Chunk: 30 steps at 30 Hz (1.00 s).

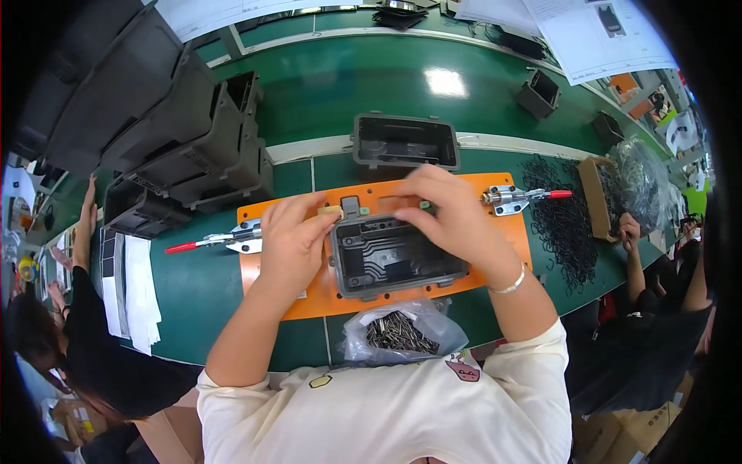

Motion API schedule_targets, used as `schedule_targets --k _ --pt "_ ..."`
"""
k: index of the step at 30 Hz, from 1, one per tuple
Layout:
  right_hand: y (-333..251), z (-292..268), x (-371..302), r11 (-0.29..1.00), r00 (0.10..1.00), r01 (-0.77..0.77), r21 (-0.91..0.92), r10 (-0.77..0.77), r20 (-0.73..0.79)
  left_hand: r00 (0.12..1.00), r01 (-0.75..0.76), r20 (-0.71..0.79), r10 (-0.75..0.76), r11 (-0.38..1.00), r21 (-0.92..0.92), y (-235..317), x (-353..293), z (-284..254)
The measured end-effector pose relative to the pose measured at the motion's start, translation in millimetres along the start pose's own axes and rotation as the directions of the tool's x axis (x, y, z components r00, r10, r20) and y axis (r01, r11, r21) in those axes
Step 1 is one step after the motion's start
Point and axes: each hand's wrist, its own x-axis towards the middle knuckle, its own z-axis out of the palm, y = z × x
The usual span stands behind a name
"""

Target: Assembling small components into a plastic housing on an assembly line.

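Observation:
A dark grey plastic case (371, 292), its inside facing up, lies on an orange fixture plate (309, 308) in front of me. My left hand (292, 232) is closed in a pinch at the case's upper left corner. Between its fingertips shows a small tan piece (331, 210), its kind too small to tell. Over the case's upper right edge is my right hand (456, 213), fingers bent and smeared by motion; whether they hold anything cannot be seen. Toggle clamps with red handles sit at the plate's left (246, 234) and right (510, 199).
Close to me lies a clear bag of metal pins (398, 332). Another grey case (406, 139) stands beyond the plate. Stacked grey cases (209, 155) rise at left, beside paper sheets (139, 282). Black loops (560, 224) and a cardboard box (597, 197) lie right. Co-workers sit on both sides.

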Motion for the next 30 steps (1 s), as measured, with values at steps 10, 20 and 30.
schedule_targets --k 10,20,30 --pt "0 40 36 1.0 0.981 0.004 -0.016 0.0 0.192 0.998 -0.011 0.066 0.013 1.0 -0.026 5 10 -6" --pt "5 40 43 0.997 0.973 -0.074 -0.012 0.075 0.22 0.978 -0.025 0.207 -0.005 0.99 0.142 5 22 -7" --pt "8 42 63 0.975 0.919 -0.184 -0.126 0.216 0.33 0.975 0.041 0.21 -0.077 0.984 0.171 5 19 -15"
